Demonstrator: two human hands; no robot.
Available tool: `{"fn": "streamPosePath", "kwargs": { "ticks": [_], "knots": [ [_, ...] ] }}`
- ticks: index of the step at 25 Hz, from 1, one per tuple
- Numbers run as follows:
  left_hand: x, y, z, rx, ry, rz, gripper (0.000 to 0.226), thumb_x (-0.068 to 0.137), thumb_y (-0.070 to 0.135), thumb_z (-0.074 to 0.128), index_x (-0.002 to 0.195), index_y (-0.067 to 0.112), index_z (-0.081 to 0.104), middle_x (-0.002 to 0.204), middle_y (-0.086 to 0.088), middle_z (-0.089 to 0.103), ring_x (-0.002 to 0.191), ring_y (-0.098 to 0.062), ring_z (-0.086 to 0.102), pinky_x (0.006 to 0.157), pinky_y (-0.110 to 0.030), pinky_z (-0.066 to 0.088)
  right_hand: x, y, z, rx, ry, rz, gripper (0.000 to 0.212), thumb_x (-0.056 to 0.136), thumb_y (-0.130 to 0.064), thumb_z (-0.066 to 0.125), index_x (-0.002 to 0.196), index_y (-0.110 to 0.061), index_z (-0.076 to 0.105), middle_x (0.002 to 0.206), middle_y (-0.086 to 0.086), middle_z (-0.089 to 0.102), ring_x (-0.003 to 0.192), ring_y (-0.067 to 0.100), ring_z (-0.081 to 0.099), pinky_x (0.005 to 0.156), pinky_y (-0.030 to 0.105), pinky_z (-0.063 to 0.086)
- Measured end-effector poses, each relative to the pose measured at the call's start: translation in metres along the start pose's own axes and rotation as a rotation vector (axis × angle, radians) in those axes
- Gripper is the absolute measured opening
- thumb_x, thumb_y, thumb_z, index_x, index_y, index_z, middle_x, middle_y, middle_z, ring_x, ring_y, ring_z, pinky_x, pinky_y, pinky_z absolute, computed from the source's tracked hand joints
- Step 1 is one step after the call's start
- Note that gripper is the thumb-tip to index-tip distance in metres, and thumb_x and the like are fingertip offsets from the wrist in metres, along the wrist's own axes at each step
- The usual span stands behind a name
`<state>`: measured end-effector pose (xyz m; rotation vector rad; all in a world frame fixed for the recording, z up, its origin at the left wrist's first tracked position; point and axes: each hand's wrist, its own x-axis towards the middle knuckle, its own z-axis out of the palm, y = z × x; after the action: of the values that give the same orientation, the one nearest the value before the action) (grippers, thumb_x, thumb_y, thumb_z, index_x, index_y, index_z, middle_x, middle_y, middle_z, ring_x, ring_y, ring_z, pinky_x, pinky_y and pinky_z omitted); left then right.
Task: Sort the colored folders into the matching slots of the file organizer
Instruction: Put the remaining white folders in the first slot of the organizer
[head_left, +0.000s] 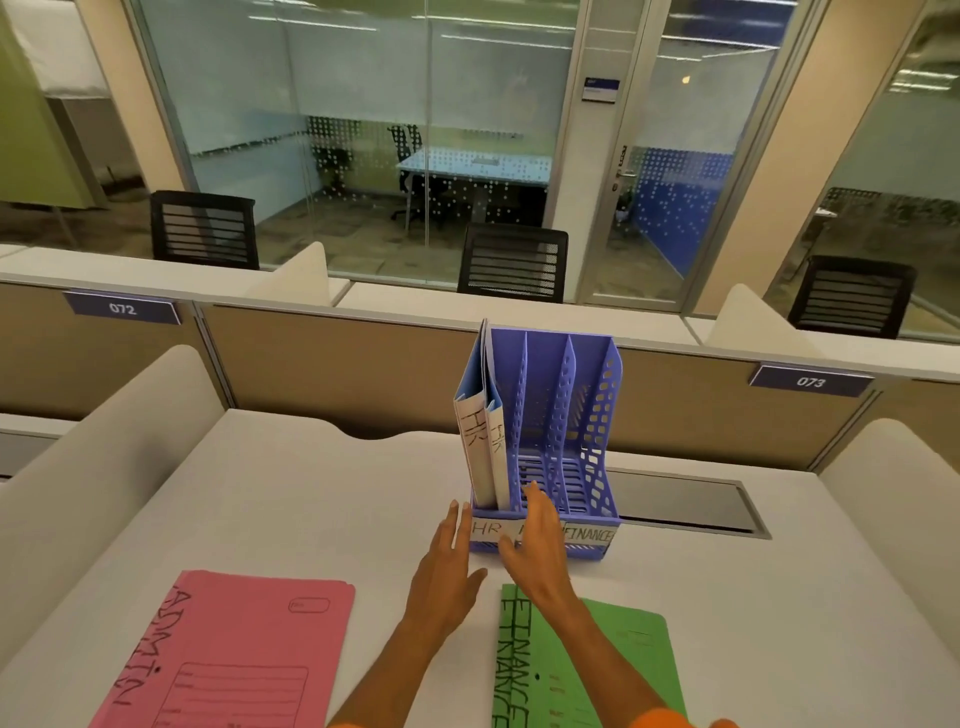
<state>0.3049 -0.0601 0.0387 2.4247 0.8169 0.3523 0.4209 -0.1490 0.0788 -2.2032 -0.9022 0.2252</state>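
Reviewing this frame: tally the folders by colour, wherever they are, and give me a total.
Blue folders, labelled HR, upright in the file organizer's leftmost slot: 2
Pink folder, labelled ADMIN, flat on the desk: 1
Green folders, labelled FINANCE, stacked flat on the desk: 2, judging by the two labelled edges
Total: 5

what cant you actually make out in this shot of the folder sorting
- Middle slot label on the file organizer: head view, covered by the right hand.
- Pink ADMIN folder and green FINANCE folders: near ends cut off by the bottom edge.
- Small print on the pink folder's form box: too small to read.
- Whether the left hand touches the organizer: unclear.
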Motion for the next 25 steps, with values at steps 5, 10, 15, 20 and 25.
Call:
{"fn": "streamPosePath", "kwargs": {
  "ticks": [5,10,15,20,25],
  "knots": [
    [-0.039,0.009,0.001,0.069,-0.02,0.025,0.087,0.094,0.043,0.055,0.155,0.022,-0.004,0.164,0.001,-0.008,0.15,-0.016,0.016,0.112,-0.031,0.036,-0.051,0.018,-0.013,-0.082,0.003,-0.027,0.078,0.087,-0.026,0.064,0.151,-0.016,0.019,0.158,0.005,0.022,0.146,0.02,0.019,0.118,0.035,0.023],
    [-0.077,0.014,0.011,0.097,-0.059,0.049,0.087,0.094,0.041,0.056,0.155,0.021,-0.003,0.164,0.0,-0.009,0.15,-0.017,0.015,0.109,-0.031,0.04,-0.1,0.036,-0.016,-0.124,-0.019,0.008,0.079,0.089,-0.029,0.061,0.151,-0.016,0.014,0.159,0.006,0.019,0.147,0.02,0.017,0.118,0.031,0.017],
    [-0.107,0.012,0.023,0.117,-0.1,0.061,0.084,0.095,0.041,0.055,0.155,0.019,0.0,0.164,-0.002,-0.008,0.15,-0.019,0.015,0.11,-0.034,0.039,-0.136,0.047,-0.014,-0.152,-0.04,0.012,0.076,0.088,-0.03,0.062,0.149,-0.013,0.02,0.157,0.008,0.024,0.145,0.021,0.022,0.119,0.033,0.021],
    [-0.124,0.008,0.027,0.134,-0.113,0.065,0.082,0.096,0.041,0.053,0.155,0.019,0.0,0.164,-0.002,-0.009,0.15,-0.018,0.016,0.109,-0.032,0.039,-0.152,0.049,-0.01,-0.157,-0.048,0.019,0.076,0.089,-0.03,0.062,0.15,-0.012,0.02,0.157,0.008,0.025,0.145,0.021,0.022,0.119,0.033,0.02],
    [-0.137,-0.005,0.019,0.141,-0.112,0.018,0.082,0.096,0.042,0.052,0.155,0.02,-0.001,0.164,-0.001,-0.01,0.15,-0.018,0.014,0.111,-0.033,0.037,-0.157,0.04,0.006,-0.162,-0.084,0.007,0.077,0.089,-0.029,0.062,0.15,-0.011,0.019,0.157,0.009,0.025,0.145,0.023,0.023,0.119,0.036,0.023]
  ]
}}
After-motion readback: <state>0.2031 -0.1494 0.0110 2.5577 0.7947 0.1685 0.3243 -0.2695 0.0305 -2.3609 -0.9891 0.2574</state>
